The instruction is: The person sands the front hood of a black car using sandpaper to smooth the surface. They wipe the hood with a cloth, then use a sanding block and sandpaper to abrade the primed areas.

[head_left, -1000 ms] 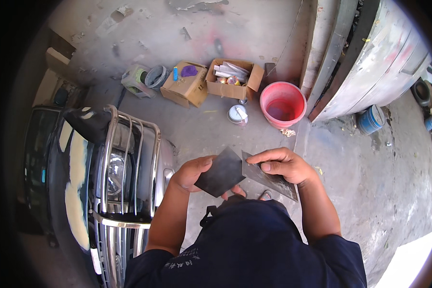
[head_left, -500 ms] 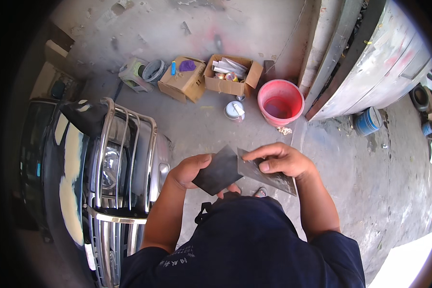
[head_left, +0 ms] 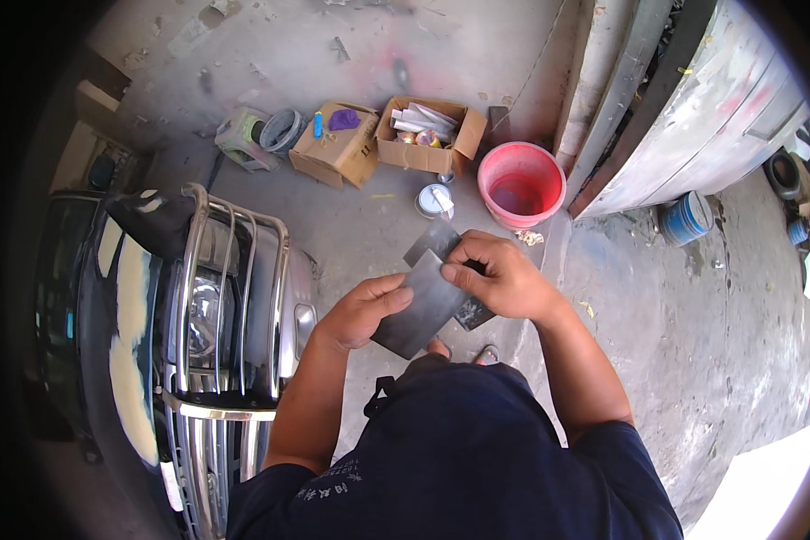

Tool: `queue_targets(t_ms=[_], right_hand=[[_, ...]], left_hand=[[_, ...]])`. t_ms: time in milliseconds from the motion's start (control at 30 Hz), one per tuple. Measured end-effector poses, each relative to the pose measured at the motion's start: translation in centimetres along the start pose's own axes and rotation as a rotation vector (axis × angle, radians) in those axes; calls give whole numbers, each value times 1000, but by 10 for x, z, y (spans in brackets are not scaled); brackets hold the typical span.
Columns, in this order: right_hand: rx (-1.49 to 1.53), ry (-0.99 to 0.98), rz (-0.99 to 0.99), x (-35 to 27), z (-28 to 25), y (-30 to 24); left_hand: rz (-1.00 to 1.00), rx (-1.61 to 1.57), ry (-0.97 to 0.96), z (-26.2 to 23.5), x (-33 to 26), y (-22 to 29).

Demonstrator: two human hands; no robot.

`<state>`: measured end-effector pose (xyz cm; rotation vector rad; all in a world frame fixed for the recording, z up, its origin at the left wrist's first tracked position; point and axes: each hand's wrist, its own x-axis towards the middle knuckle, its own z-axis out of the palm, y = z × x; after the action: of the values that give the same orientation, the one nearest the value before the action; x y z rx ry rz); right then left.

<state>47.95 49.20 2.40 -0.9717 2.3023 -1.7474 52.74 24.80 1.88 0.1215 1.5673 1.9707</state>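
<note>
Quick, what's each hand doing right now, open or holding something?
Left hand: closed on the front grey sheet.
Right hand: closed on the dark sheet behind it.

This is a car body workshop: a car (head_left: 97,387) with cream patches (head_left: 133,360) and a chrome bar (head_left: 220,412) stands on a scuffed floor (head_left: 675,324); paint smudges the wall (head_left: 306,63), and a can (head_left: 435,203), drum (head_left: 686,221) and tyre (head_left: 782,175) are about.

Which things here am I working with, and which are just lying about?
In use:
front dark sheet, in your left hand
rear dark sheet, in your right hand

Apparently just lying about:
red tub
lidded tin
open cardboard box
purple cloth
blue drum
</note>
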Motion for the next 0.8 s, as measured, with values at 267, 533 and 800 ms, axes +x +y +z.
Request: queue_targets(t_ms=[267, 533, 800], right_hand=[[85, 107, 154, -32, 10, 20], [-330, 359, -61, -28, 5, -20], [-600, 279, -247, -19, 13, -21]], left_hand=[[163, -91, 350, -39, -8, -16], [422, 636, 451, -8, -10, 0], [749, 1161, 315, 13, -14, 25]])
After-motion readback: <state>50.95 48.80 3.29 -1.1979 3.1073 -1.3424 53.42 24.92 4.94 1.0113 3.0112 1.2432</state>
